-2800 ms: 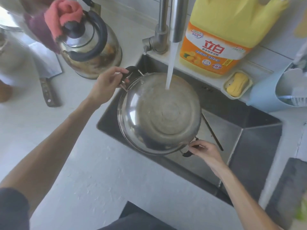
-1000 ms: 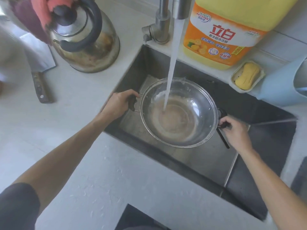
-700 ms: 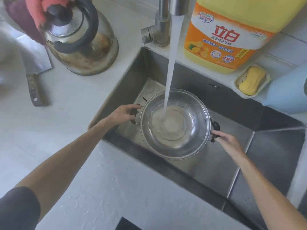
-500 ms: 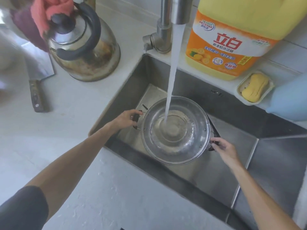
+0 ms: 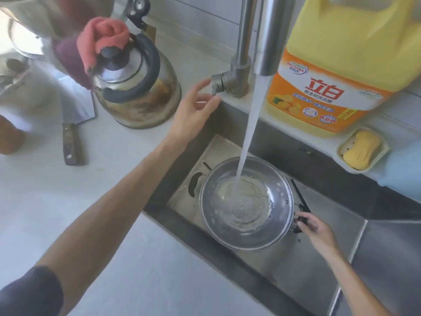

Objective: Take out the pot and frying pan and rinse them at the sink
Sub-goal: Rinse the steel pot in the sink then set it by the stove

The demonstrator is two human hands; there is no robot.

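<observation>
A round steel pot [image 5: 246, 233] with two black side handles sits low in the steel sink [image 5: 319, 270], mouth up, with water in it. A stream from the tap spout [image 5: 266, 37] falls into its middle. My right hand [image 5: 315, 229] grips the pot's right handle. My left hand [image 5: 193, 110] is up at the counter edge, fingers apart, its fingertips at the tap's small lever [image 5: 215, 84]. The pot's left handle [image 5: 194, 184] is free. No frying pan is in view.
A steel kettle [image 5: 136, 92] with a pink cloth on its lid stands left of the tap. A cleaver [image 5: 73, 128] lies on the white counter. Behind the sink are a yellow detergent jug [image 5: 337, 71], a soap dish [image 5: 362, 151] and a blue container [image 5: 405, 169].
The pot was turned mouth up and lowered into the sink under the stream. My left hand has let go of the left handle and risen to the tap lever. My right hand keeps its handle.
</observation>
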